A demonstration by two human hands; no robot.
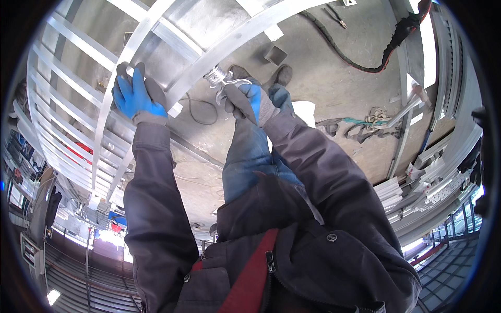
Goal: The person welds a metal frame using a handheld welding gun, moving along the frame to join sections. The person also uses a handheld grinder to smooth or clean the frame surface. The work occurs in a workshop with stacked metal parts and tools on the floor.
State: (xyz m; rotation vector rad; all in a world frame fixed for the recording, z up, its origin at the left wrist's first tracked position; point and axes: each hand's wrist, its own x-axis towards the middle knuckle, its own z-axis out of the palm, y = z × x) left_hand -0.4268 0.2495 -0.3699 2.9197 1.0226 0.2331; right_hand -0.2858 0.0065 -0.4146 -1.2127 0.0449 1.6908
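My left hand (134, 94), in a blue and grey glove, rests against a curved silver metal rail (104, 112) of a large slatted frame. Its fingers are spread. In a matching glove, my right hand (246, 101) is closed around a shiny metal tool (219, 77) with a ribbed round end and curved arms. I cannot make out its exact kind. That ribbed end is close to the lower edge of another broad curved rail (209, 61); whether they touch is unclear. My right fingers partly hide the tool.
Pliers (335, 16) and a thick dark cable (334, 49) lie on the concrete floor, upper right. A short square tube (275, 55) stands near my shoes. Tangled straps (365, 125) lie to the right, and stacked metal profiles (422, 188) stand beyond them.
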